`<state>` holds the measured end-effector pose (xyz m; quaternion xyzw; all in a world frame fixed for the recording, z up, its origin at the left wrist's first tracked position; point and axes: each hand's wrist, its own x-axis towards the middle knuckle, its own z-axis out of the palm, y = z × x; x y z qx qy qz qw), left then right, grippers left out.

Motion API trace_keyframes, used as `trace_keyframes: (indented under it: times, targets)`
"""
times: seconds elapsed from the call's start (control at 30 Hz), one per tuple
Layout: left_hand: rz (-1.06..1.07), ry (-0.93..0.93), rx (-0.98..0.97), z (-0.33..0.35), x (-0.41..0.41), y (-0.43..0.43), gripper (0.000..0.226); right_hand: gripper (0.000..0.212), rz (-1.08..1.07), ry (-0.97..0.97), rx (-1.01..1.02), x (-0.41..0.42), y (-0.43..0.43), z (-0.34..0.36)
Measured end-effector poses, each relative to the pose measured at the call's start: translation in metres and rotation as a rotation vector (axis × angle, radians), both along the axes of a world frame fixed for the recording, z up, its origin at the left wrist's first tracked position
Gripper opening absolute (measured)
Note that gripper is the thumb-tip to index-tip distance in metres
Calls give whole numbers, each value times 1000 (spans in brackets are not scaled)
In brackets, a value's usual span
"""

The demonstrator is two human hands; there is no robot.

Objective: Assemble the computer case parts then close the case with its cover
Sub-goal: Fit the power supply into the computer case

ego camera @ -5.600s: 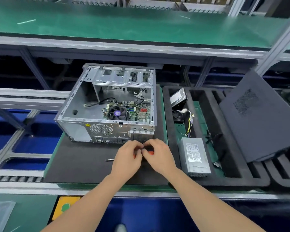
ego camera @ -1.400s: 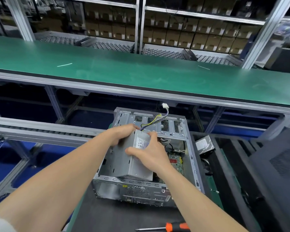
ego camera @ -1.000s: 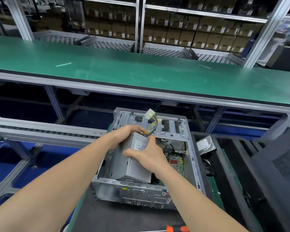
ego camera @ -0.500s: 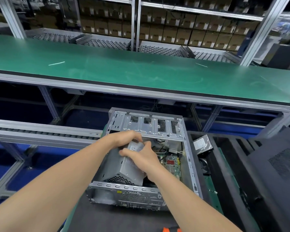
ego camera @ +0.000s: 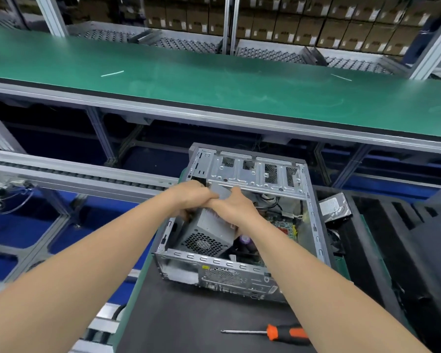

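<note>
The open grey computer case [ego camera: 239, 273] lies on a black mat [ego camera: 183, 324] with its motherboard [ego camera: 284, 225] showing inside. A grey power supply [ego camera: 209, 233] sits tilted in the case's left half, its vented fan face toward me. My left hand [ego camera: 191, 196] grips its far left top edge. My right hand [ego camera: 236, 205] holds its top right side. Both hands are inside the case, close together. The dark case cover [ego camera: 438, 240] rests at the far right.
An orange-and-black screwdriver [ego camera: 270, 332] lies on the mat near my right forearm. A hard drive [ego camera: 335, 207] sits in the black foam tray [ego camera: 374, 250] right of the case. A green conveyor bench [ego camera: 214, 87] runs behind; roller rails are to the left.
The power supply went from the foam tray into the case. Over the last second it has sunk lower and tilted, and its cable bundle has dropped out of sight inside the case.
</note>
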<state>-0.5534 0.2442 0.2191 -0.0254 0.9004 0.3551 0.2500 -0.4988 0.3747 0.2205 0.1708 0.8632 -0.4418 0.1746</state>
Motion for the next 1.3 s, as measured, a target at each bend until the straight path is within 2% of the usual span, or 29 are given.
trace_keyframes:
  times: [0.13,0.17,0.27,0.37,0.47,0.53,0.67,0.87,1.0,1.07,1.17,1.3]
  targets:
    - [18,113,-65,7,9,-4,29,94,21,80,32,-9,-4,-9]
    - [11,128,-110,7,11,-5,28,94,32,110,45,-10,-4,-11]
    - [-29,166,-147,5,12,-7,14,109,94,175,48,-11,4,-12]
    - [-80,221,-209,7,16,-5,29,128,283,142,-59,-11,22,-15]
    - [-121,263,-216,4,16,-7,39,143,587,67,23,-9,39,-19]
    - [-167,286,-202,2,19,-11,39,147,686,65,87,-8,43,-21]
    - [-214,380,-195,0,26,-15,37,153,709,108,133,-6,43,-30]
    - [-356,543,-265,1,30,-22,51,147,619,306,129,-7,37,-37]
    - [-387,720,-299,-9,33,-26,43,147,567,346,92,-8,40,-43]
    - [-384,799,-376,-10,30,-30,40,146,557,346,94,-8,41,-47]
    - [-480,944,-428,-9,24,-35,36,144,559,351,87,-12,38,-47]
    - [-522,795,-233,-16,19,-45,32,134,609,372,44,-19,33,-45]
